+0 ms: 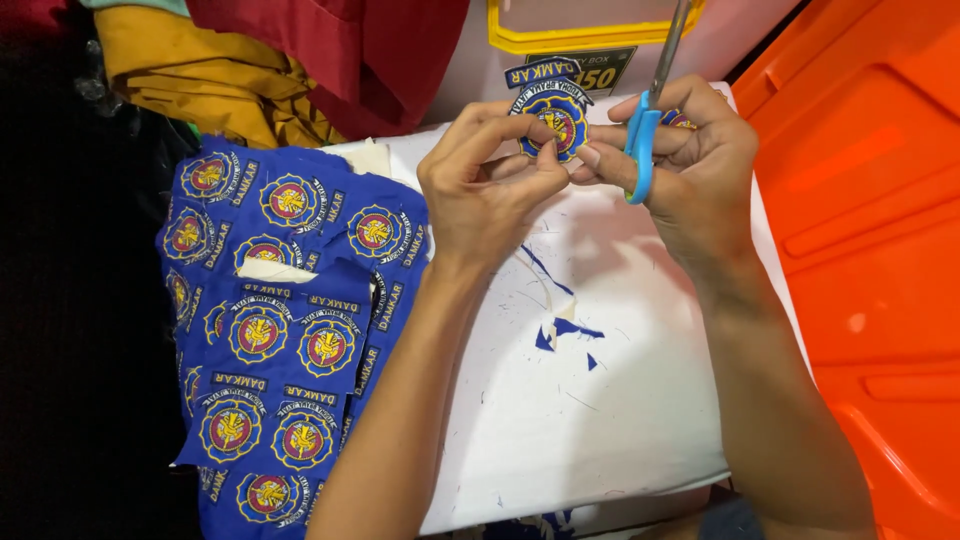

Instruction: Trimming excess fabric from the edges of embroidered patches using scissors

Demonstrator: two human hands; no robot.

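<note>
My left hand (487, 178) pinches a round blue embroidered patch (556, 118) with a yellow and red emblem, held up above the white work surface (600, 400). My right hand (682, 160) grips blue-handled scissors (645, 140), whose metal blades point up and away past the patch. The two hands touch at the fingertips beside the patch. A second small blue patch piece shows just above the round one.
A blue cloth sheet (270, 330) printed with several uncut emblems lies at the left. Blue trimmings (565, 328) lie on the white surface. An orange plastic container (870, 230) stands at the right. Yellow and red fabric (250, 60) and a white box are at the back.
</note>
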